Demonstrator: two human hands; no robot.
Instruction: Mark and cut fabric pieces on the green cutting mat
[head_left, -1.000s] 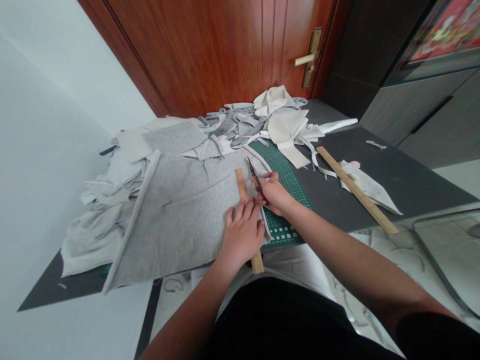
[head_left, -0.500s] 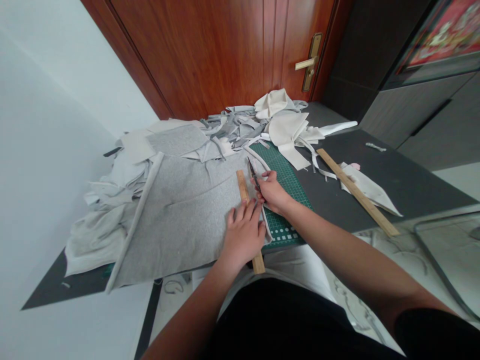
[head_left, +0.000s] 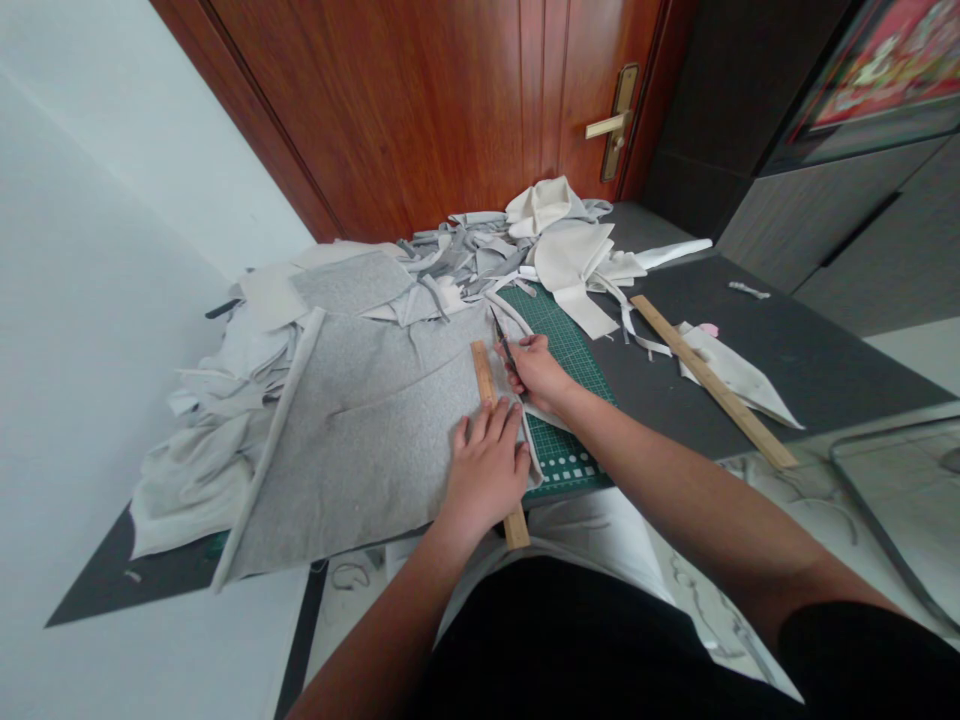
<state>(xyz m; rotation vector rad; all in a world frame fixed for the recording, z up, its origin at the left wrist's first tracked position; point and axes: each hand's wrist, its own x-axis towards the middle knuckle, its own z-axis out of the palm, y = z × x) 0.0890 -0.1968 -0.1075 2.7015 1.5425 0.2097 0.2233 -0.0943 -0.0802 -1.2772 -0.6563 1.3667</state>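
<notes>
A large piece of grey fabric point(head_left: 375, 420) with pale edges lies across the table's front. My left hand point(head_left: 489, 462) presses flat, fingers spread, on the fabric and on a wooden ruler point(head_left: 484, 370) that runs front to back under it. Just beyond, my right hand point(head_left: 536, 372) is closed around dark scissors point(head_left: 502, 335), blades pointing away along the fabric's right edge. A cut strip hangs near the right wrist. Part of a green cutting mat point(head_left: 574, 355) shows beneath the fabric and right arm. The scissor handles are mostly hidden by my fingers.
Fabric scraps point(head_left: 480, 250) are heaped along the back, and more cloth point(head_left: 195, 475) is piled at the left. Cream pieces point(head_left: 574, 265) lie behind the mat. A second wooden ruler point(head_left: 712, 382) crosses a white scrap point(head_left: 750, 385) at the right. A wooden door point(head_left: 420, 110) stands behind.
My right hand has moved slightly away from me with the scissors, along the fabric's right edge. More of the cut strip shows by the wrist. My left hand stays in place.
</notes>
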